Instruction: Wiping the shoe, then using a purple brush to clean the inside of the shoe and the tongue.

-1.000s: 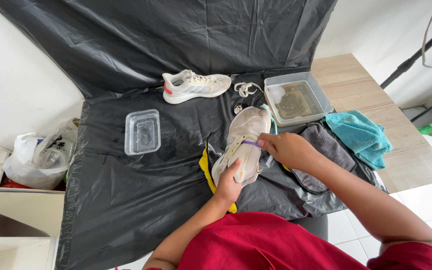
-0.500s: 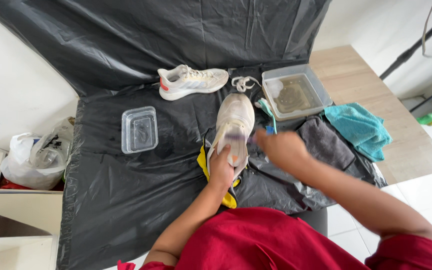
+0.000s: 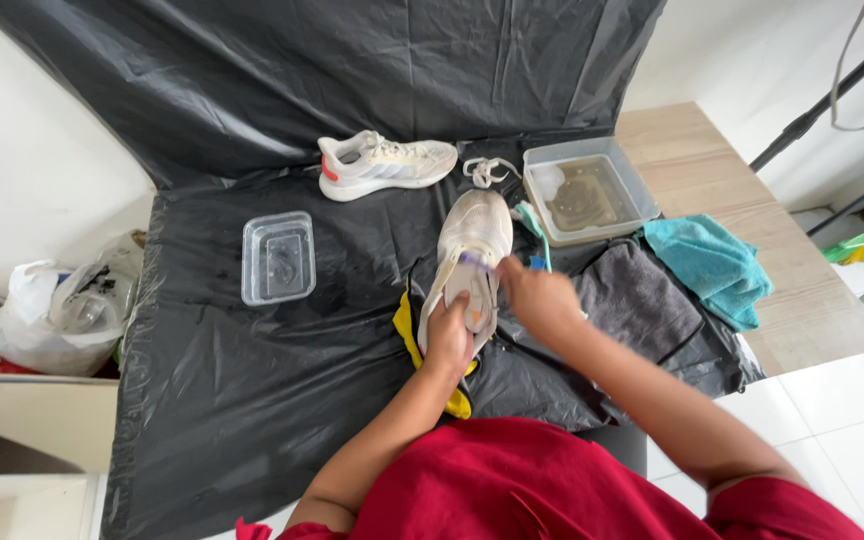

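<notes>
Black plastic covers the desk (image 3: 252,400); a pale sneaker (image 3: 472,250) lies lengthwise, toe pointing away. Left hand (image 3: 449,338) clasps its heel end; right hand (image 3: 537,298) clenches a brush (image 3: 475,260) across it.

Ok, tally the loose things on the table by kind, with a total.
Shoes: 2, held shoe, spare shoe
Tubs: 2, small tub, water tub
Cloths: 3, grey, teal, yellow
Laces: 1
Total: 8

Open sheet at lower left, crowding at right

We see bare black sheet (image 3: 222,400) at lower left; the clear container (image 3: 277,257), second sneaker (image 3: 384,165), water tub (image 3: 587,190) and towels (image 3: 642,295) crowd centre and upper right.
</notes>
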